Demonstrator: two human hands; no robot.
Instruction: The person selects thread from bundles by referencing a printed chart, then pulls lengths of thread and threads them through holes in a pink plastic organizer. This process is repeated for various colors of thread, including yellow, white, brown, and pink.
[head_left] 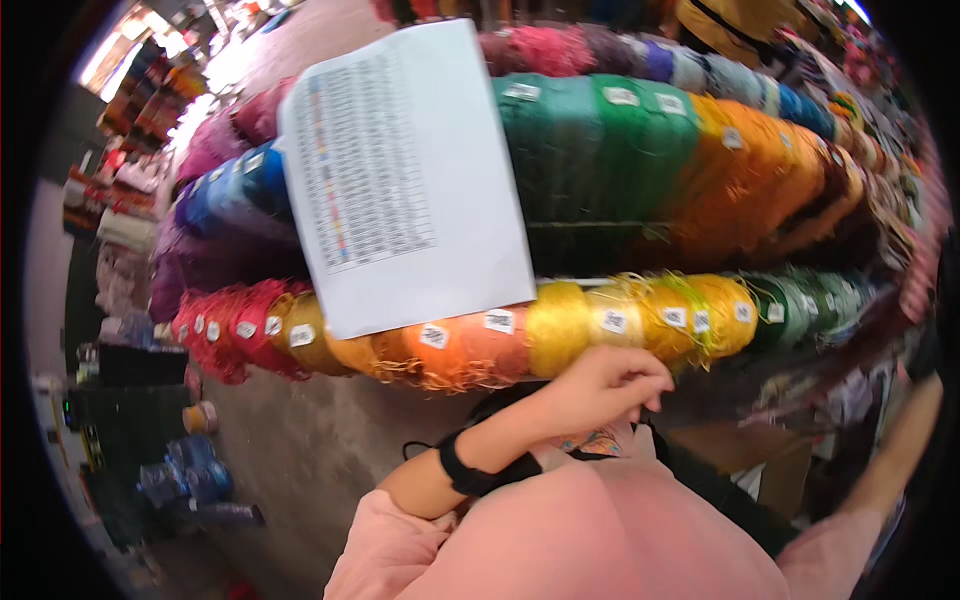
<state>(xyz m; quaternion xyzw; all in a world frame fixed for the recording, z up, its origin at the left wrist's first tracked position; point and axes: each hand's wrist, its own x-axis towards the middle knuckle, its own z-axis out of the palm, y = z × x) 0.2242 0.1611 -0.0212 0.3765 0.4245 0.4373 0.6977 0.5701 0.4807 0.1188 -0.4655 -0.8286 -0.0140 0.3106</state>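
My left hand [622, 382] is held in front of my chest with its fingers loosely curled, and nothing shows in them. A black band circles that wrist. Just beyond the hand hang yellow thread skeins [640, 318] with small white tags. My right arm [905, 445] reaches out to the far right. The right hand [925, 275] is smeared by motion at the picture's edge, so its fingers and anything in them cannot be made out. A white printed sheet [470, 200] with a table of rows lies across the skeins, left of centre; neither hand touches it.
Behind the near row hang green skeins [640, 150] and orange skeins [745, 170], with more rows further back. Red skeins [235, 325] fill the near left end. Large blue water bottles [190, 470] stand on the floor at left. Cardboard [785, 480] sits low at right. Another person [735, 30] stands at the back.
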